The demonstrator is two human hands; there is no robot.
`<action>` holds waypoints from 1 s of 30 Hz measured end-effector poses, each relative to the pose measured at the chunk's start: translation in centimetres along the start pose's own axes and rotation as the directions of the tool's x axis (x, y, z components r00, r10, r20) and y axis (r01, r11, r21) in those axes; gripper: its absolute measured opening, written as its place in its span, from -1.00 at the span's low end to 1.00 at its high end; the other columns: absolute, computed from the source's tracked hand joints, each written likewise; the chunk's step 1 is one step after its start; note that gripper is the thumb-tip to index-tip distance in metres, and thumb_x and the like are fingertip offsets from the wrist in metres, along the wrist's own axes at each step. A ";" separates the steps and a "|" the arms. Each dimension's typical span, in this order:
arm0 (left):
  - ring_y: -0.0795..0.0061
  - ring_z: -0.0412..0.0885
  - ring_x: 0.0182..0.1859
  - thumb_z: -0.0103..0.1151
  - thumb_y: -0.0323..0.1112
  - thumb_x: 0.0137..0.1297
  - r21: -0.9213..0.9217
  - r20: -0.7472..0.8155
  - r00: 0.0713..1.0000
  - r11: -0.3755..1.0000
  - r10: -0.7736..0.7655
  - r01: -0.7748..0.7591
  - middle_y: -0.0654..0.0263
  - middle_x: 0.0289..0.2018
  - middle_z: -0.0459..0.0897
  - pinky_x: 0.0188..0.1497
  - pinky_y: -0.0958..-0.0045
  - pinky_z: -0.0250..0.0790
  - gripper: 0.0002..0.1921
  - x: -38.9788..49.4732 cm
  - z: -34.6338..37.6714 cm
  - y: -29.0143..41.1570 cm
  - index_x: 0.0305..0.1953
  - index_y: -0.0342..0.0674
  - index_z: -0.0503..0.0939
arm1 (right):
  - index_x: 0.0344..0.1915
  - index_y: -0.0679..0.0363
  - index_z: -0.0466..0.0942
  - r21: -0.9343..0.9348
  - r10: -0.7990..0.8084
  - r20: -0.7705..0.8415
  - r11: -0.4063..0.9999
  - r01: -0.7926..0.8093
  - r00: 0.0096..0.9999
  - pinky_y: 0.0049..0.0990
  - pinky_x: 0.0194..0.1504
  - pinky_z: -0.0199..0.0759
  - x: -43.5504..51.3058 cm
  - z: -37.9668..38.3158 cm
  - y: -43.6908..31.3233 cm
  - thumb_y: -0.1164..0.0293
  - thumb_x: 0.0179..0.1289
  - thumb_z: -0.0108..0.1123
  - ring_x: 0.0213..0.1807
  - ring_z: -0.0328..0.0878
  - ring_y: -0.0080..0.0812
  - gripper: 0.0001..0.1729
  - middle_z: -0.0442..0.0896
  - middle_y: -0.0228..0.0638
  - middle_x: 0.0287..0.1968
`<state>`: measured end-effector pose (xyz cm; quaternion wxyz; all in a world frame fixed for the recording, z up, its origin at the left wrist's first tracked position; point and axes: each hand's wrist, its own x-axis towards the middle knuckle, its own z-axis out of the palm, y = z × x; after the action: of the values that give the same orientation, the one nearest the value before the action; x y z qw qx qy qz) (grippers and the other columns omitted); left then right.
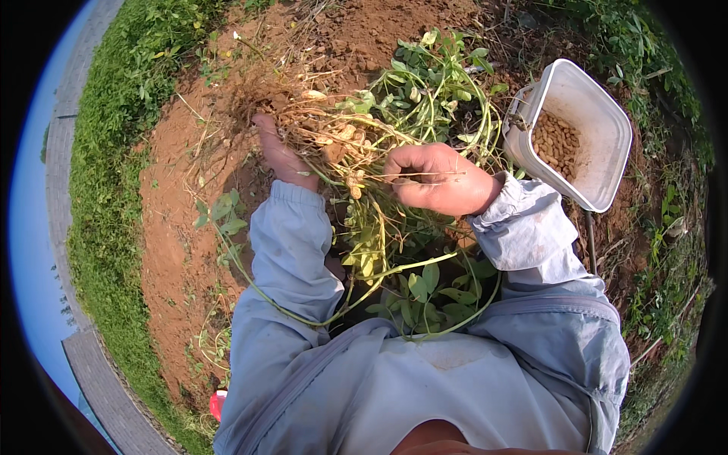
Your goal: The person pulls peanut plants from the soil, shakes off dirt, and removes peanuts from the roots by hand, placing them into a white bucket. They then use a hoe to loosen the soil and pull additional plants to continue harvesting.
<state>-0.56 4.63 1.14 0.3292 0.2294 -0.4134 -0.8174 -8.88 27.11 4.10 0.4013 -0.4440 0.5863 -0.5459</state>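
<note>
An uprooted peanut plant (364,133) with roots, stems and several pods lies across the space between my hands. My left hand (284,156) is under its root end, the thumb showing and the other fingers hidden behind roots and pods. My right hand (441,179) is curled at the right side of the pods, with thin stems or root strands running between its thumb and forefinger. Pale peanut pods (354,182) hang beside it. Leafy stems trail down over my lap.
To the right a white square plastic bucket (611,170) is tilted, with peanuts (554,145) inside. A thin rod (591,239) stands below it. More leafy plants (443,74) lie on the reddish soil (176,227). A red object (217,404) sits at lower left.
</note>
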 end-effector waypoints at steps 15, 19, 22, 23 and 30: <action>0.24 0.53 0.01 -0.19 0.24 0.34 -0.017 0.021 0.996 0.996 -0.084 0.084 0.15 0.04 0.46 0.05 0.17 0.46 -0.35 1.7 -0.3 1.1 0.16 -0.25 0.27 | 0.13 0.25 0.42 0.438 -0.067 0.094 0.899 0.019 0.993 -0.58 -0.18 0.44 -0.9 0.7 -1.0 0.57 0.31 -0.11 -0.30 0.52 -0.62 -0.61 0.59 -0.35 -0.14; 0.25 0.51 0.05 -0.19 0.26 0.33 0.109 -0.047 0.998 0.994 0.029 -0.024 0.15 0.09 0.43 0.11 0.21 0.41 -0.31 1.3 0.5 0.9 0.19 -0.25 0.25 | -0.04 0.27 0.47 0.662 0.136 -0.090 0.748 -0.043 0.987 -0.69 -0.52 0.32 -0.9 -2.1 -4.7 0.46 0.33 -0.08 -0.59 0.43 -0.66 -0.74 0.55 -0.40 -0.31; 0.15 0.48 0.08 -0.11 0.36 0.22 0.153 -0.123 0.990 0.987 0.070 -0.051 0.10 0.12 0.42 0.11 0.15 0.40 -0.19 1.5 1.1 -0.2 0.23 -0.27 0.22 | -0.16 0.26 0.54 0.606 -0.031 -0.205 0.781 0.152 0.978 -0.73 -0.56 0.24 -0.9 -2.8 -4.8 0.45 0.32 -0.05 -0.62 0.38 -0.72 -0.78 0.53 -0.44 -0.44; 0.16 0.48 0.08 -0.11 0.35 0.23 0.142 -0.094 0.995 0.990 0.036 -0.022 0.10 0.11 0.42 0.11 0.16 0.40 -0.19 1.4 1.3 -0.3 0.22 -0.27 0.23 | -0.19 0.26 0.56 0.550 0.040 -0.137 0.834 0.042 0.990 -0.62 -0.52 0.32 -1.0 -2.6 -5.5 0.47 0.27 0.00 -0.57 0.46 -0.59 -0.80 0.54 -0.39 -0.48; 0.21 0.51 0.06 -0.13 0.27 0.30 0.091 -0.097 0.989 0.989 -0.108 0.116 0.16 0.09 0.47 0.09 0.16 0.43 -0.32 -0.3 3.9 -0.2 0.17 -0.23 0.29 | -0.15 0.17 0.59 -0.661 -0.200 -0.320 0.747 -0.067 0.926 -0.26 -0.31 0.45 2.0 -0.1 0.1 0.26 0.08 0.31 -0.32 0.55 -0.10 -0.66 0.58 -0.15 -0.39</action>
<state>-2.94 7.00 3.15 0.2900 0.3053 -0.4232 -0.8023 -9.54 25.23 4.01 0.0799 -0.4664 0.7895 -0.3908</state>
